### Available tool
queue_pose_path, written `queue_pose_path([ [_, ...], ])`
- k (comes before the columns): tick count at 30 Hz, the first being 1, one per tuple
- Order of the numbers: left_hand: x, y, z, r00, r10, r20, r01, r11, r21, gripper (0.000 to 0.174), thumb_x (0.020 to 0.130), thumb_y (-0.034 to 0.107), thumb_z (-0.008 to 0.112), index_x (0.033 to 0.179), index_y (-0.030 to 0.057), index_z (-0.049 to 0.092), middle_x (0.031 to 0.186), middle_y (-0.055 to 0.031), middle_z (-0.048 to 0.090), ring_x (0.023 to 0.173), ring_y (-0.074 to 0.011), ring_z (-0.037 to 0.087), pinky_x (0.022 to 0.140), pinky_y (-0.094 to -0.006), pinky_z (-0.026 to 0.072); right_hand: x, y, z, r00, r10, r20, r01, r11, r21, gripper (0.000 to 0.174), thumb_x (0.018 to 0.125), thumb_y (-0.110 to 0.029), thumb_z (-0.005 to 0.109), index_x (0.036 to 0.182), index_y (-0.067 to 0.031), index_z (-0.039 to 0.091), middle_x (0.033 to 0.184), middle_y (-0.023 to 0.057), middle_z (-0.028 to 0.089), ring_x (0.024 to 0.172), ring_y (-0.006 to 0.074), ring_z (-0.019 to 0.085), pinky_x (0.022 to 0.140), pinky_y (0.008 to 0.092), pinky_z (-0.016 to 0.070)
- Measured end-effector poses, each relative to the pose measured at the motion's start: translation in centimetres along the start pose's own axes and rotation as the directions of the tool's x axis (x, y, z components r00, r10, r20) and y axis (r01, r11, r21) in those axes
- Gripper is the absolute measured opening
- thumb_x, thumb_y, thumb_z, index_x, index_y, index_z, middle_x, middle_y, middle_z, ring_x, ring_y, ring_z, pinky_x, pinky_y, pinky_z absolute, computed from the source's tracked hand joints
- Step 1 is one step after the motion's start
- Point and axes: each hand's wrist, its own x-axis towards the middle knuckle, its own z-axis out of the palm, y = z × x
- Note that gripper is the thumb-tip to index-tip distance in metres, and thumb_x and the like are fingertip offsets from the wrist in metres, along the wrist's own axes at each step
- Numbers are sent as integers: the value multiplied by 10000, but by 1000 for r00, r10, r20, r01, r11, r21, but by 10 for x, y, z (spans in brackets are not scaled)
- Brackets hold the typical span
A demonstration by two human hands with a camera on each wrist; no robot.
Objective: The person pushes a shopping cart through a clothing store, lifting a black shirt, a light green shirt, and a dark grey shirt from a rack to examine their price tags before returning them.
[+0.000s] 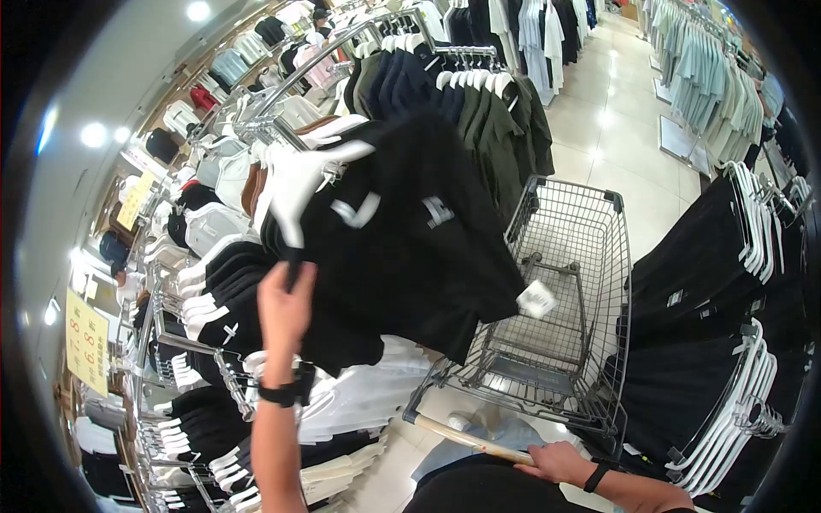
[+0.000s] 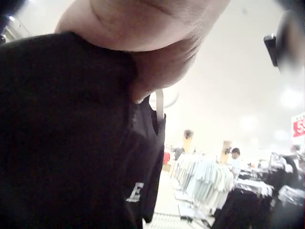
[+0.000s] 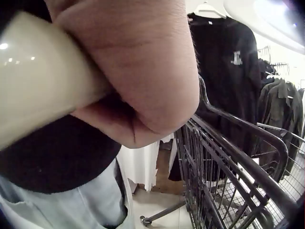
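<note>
A black shirt (image 1: pixel 402 248) with a small white print on its chest hangs from a white hanger (image 1: pixel 291 192), a white tag at its edge. My left hand (image 1: pixel 285 312) grips it at the shoulder end of the hanger; in the left wrist view, fingers of the hand (image 2: pixel 162 67) pinch the black cloth (image 2: pixel 71 133). My right hand (image 1: pixel 556 462) is curled round the pale handle (image 1: pixel 470 440) of a shopping cart; the right wrist view shows that hand (image 3: pixel 138 71) wrapped on the handle (image 3: pixel 43 76), with the shirt (image 3: pixel 221 62) hanging beyond the cart.
The wire cart (image 1: pixel 556 342) holds no clothes that show. Racks of dark shirts (image 1: pixel 402 85) and white shirts (image 1: pixel 368 389) stand ahead and at the left. Black garments on white hangers (image 1: pixel 753 222) line the right. A tiled aisle (image 1: pixel 599 111) runs ahead.
</note>
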Motion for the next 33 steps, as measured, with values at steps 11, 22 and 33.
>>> queue_pose_path([
  [11, -27, -47, 138, 973, -202, 112, 199, 979, 37, 276, 986, 345, 706, 1000, 70, 726, 751, -146, 692, 703, -326, 686, 657, -426, 495, 3, -2, 8, 999, -6, -34, 7, 1000, 28, 653, 1028, -681, 478, 904, -54, 614, 664, 180, 671, 624, 425, 669, 579, 522, 521],
  [22, -15, -64, 174, 956, -270, 118, 240, 945, 220, 294, 968, 384, 715, 1126, 140, 762, 964, -203, 760, 962, -439, 721, 795, -500, 568, 8, -2, 11, 1000, -17, -14, 18, 999, 35, 661, 1023, -683, 479, 920, -50, 638, 647, 169, 678, 587, 403, 671, 517, 514, 510],
  [33, 3, -126, 198, 979, -202, 10, 187, 926, 327, 374, 970, 382, 718, 1193, 83, 753, 1038, -203, 773, 1025, -437, 722, 876, -507, 570, 0, -9, 12, 1000, 2, 1, -2, 997, 77, 656, 1026, -678, 481, 897, -54, 637, 646, 179, 673, 600, 411, 676, 525, 526, 514],
])
